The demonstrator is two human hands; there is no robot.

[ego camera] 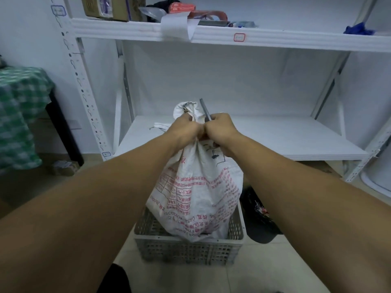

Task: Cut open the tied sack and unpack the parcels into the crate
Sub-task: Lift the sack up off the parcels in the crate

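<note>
Rack (232,37) fills 12 o'clock, lower shelf bare.
Sack (196,193) at centre, bottom sitting in crate (188,248) at 6 o'clock, neck still tied.
Left hand (186,129) fisted round neck, just under knot.
Right hand (222,129) clenched on blade (204,109), tip toward 12, knuckles touching left hand.
Risks — blade so near left fingers; slip on tough weave nicks them. Cut too low slashes parcels, which are hidden inside. Hard tug could tip sack from crate.
</note>
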